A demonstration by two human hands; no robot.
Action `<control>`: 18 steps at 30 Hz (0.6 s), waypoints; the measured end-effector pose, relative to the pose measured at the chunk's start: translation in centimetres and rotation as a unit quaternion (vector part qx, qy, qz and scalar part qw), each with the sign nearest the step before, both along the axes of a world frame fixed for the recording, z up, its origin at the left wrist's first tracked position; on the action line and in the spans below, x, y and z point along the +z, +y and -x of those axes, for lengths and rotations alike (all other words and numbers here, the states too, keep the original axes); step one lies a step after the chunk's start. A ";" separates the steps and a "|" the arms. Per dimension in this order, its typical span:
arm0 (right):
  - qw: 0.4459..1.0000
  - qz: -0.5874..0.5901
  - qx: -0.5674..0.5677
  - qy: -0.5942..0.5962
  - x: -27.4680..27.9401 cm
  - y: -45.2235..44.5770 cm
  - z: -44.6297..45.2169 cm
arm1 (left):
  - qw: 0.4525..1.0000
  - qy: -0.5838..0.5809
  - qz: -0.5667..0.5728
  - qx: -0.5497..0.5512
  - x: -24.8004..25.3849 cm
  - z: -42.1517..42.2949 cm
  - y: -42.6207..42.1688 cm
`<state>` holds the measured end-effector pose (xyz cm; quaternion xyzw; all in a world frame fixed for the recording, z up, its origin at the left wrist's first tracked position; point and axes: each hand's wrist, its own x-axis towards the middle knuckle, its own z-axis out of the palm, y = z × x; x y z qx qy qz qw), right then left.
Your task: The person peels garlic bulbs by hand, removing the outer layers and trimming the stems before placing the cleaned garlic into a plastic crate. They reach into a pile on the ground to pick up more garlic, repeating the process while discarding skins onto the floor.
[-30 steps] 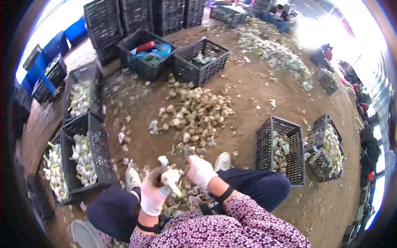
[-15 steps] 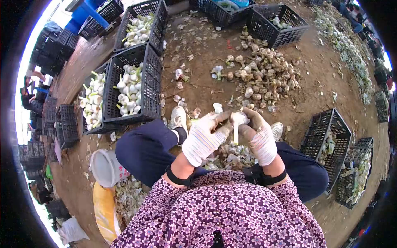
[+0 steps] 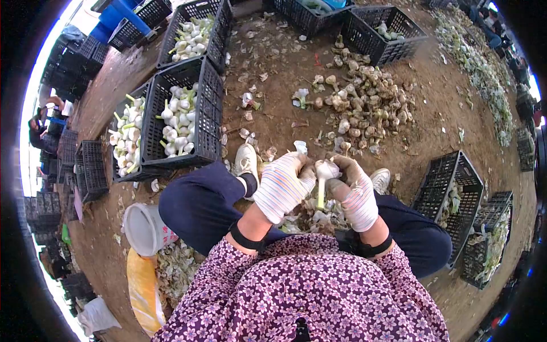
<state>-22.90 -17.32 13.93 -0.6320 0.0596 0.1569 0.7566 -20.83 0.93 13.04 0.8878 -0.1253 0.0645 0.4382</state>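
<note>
A white garlic bulb (image 3: pixel 326 170) with its green stem (image 3: pixel 321 195) pointing down is gripped by my gloved right hand (image 3: pixel 358 191) between my knees. Close on its left side, my gloved left hand (image 3: pixel 285 185) has its fingers pressed together, and whatever they hold is too small to make out. A white piece of peel (image 3: pixel 300 147) shows just above my left fingers. Loose peels (image 3: pixel 325 219) lie on the ground below the hands. Beyond them is a heap of unpeeled garlic bulbs (image 3: pixel 370 102).
Black crates of white garlic (image 3: pixel 212 108) stand at the left. A white bucket (image 3: pixel 142 228) and a yellow sack (image 3: pixel 142 285) are at lower left. Another crate (image 3: pixel 441 199) sits by my right knee, and a further crate (image 3: pixel 387 51) is behind the heap. Someone (image 3: pixel 39 128) is at far left.
The view swung down and left from the first frame. The hands came together around the bulb, and over the last half second the left hand shifted slightly away from it.
</note>
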 end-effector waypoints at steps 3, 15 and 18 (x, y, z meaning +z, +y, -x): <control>0.987 -0.159 -0.031 0.014 -0.2 0.7 0.4 | 0.921 0.273 0.276 0.032 -0.6 0.1 0.2; 0.995 -0.082 -0.042 -0.029 0.0 0.6 -0.1 | 0.948 0.155 0.278 -0.016 -1.0 0.6 0.1; 0.997 0.024 0.005 -0.076 -0.5 0.3 -0.1 | 0.998 -0.010 0.061 -0.028 -1.0 0.6 0.3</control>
